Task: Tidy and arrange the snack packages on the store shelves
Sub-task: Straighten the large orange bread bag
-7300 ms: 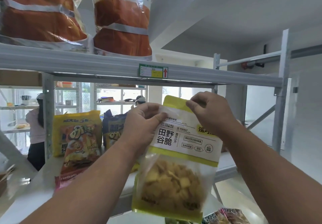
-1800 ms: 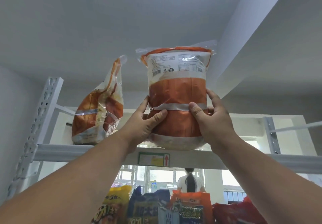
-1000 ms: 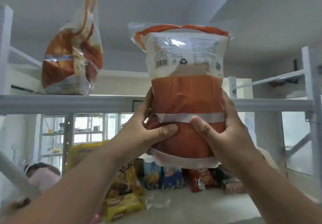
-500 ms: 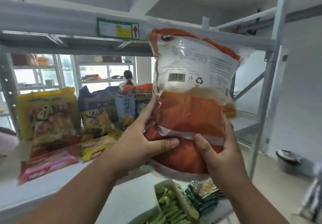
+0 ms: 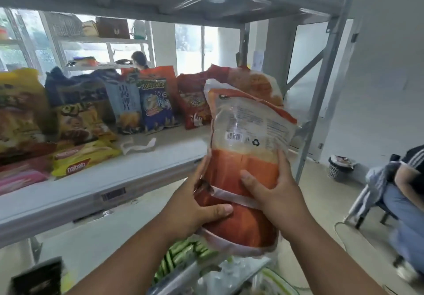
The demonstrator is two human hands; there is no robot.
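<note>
The large orange snack bag (image 5: 245, 157), barcode side facing the camera and tilted slightly, is held in the air in front of the grey shelf (image 5: 96, 180), its lower half gripped between the left hand (image 5: 195, 210) and the right hand (image 5: 275, 193), above green packets (image 5: 181, 255).

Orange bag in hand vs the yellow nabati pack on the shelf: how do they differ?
The orange bag is gripped in the air by the left hand and right hand; the yellow nabati pack lies flat on the shelf, untouched.
The orange bag is far bigger and bulging; the nabati pack is slim.
The orange bag shows a pale panel with a barcode; the nabati pack shows its brand name.
Both are sealed snack packs.
</note>
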